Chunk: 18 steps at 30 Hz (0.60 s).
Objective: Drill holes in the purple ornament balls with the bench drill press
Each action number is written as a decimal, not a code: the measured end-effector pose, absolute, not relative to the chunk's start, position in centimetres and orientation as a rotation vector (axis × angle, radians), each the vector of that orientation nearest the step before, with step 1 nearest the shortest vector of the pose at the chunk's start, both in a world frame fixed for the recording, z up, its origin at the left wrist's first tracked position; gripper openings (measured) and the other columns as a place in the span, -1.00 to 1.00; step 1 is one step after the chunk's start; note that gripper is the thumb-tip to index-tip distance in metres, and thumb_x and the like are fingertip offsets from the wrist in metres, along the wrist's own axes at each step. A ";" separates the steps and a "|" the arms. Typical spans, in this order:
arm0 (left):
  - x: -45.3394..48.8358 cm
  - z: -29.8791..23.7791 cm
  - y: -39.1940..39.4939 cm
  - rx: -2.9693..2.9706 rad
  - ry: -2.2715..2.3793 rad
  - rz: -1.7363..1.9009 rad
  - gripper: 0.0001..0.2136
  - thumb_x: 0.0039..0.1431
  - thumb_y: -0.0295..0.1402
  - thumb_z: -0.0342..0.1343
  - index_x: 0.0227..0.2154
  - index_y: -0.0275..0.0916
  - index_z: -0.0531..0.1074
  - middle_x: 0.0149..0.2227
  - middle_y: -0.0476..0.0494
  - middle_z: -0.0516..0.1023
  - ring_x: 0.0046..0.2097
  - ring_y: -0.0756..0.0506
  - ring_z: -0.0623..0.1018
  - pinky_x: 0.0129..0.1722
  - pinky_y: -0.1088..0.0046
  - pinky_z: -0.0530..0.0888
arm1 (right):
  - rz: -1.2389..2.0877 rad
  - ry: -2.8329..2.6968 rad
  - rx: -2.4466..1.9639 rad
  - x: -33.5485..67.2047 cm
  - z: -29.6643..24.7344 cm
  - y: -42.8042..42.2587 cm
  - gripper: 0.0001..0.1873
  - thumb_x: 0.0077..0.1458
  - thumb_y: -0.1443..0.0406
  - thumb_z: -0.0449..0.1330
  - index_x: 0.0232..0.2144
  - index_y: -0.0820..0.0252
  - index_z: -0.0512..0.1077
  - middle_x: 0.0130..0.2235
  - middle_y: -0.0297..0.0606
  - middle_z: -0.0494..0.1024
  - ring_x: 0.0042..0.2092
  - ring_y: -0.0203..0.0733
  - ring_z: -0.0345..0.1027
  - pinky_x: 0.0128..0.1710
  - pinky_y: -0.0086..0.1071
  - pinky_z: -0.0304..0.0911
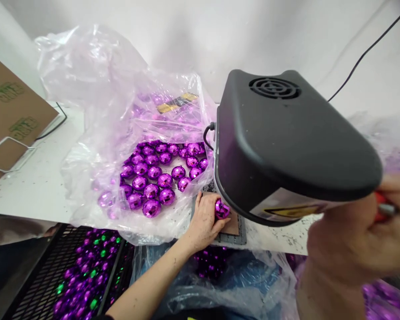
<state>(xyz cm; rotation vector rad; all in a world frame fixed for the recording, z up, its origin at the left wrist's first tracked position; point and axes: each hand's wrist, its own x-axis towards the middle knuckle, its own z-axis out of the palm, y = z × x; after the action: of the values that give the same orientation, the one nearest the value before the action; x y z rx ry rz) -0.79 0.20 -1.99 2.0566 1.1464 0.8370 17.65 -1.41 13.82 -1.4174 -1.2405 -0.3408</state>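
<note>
My left hand [205, 222] holds a shiny purple faceted ball ornament [222, 210] between thumb and fingers. The ball is over a piece of brown cardboard [232, 224] on a dark mat, beside the lower left of a large black machine housing [286, 133]. At the right, my right hand [356, 240] is closed around a red handle [380, 208] with a metal end; the hand is blurred and the housing hides part of it. Many similar purple balls [151, 191] lie in the mouth of a clear plastic bag [96, 89] to the left.
A black crate [43, 271] below the table's edge contains purple and green balls. Clear plastic [200, 298] with dark purple balls hangs below the front edge. A cardboard box [13, 111] stands far left, and a black cable [363, 58] runs behind the housing.
</note>
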 end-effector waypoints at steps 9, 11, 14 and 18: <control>-1.2 -3.1 0.2 1.933 1.094 1.009 -0.56 0.22 -0.31 0.25 0.13 -0.20 0.32 0.12 -0.25 0.50 0.17 -0.26 0.46 0.34 -0.06 0.21 | -0.194 -1.276 -1.317 18.0 16.4 3.3 -0.60 0.20 0.05 0.14 -0.45 0.29 0.32 -0.54 -0.43 0.14 -0.45 -0.52 -0.02 -0.40 -0.46 -0.09; -1.8 -2.4 0.0 1.845 1.076 1.030 -0.50 0.20 -0.27 0.28 0.16 -0.18 0.30 0.16 -0.25 0.47 0.20 -0.26 0.44 0.29 0.03 0.30 | -0.175 -1.259 -1.325 18.1 16.4 3.6 -0.62 0.18 0.07 0.14 -0.46 0.29 0.30 -0.54 -0.43 0.15 -0.45 -0.52 -0.02 -0.41 -0.46 -0.10; -3.1 -0.6 -0.9 1.696 1.119 0.975 -0.43 0.16 -0.20 0.34 0.19 -0.15 0.30 0.18 -0.23 0.45 0.21 -0.26 0.44 0.24 0.12 0.36 | -0.193 -1.256 -1.338 18.0 16.5 3.8 -0.66 0.17 0.11 0.13 -0.46 0.29 0.30 -0.55 -0.44 0.14 -0.46 -0.54 -0.04 -0.43 -0.46 -0.13; -5.1 2.0 -3.3 1.518 1.186 0.804 -0.47 0.16 -0.15 0.33 0.14 -0.14 0.35 0.06 -0.16 0.53 0.06 -0.22 0.53 0.09 0.21 0.45 | -0.210 -1.274 -1.341 18.2 16.5 4.0 -0.68 0.16 0.13 0.12 -0.46 0.29 0.28 -0.58 -0.45 0.10 -0.51 -0.56 -0.08 -0.47 -0.47 -0.21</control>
<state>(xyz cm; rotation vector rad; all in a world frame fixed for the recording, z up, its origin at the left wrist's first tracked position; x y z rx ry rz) -5.12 -3.30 2.01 1.5176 1.1861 0.8043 18.16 3.95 16.47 -1.3412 -1.2736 -0.2095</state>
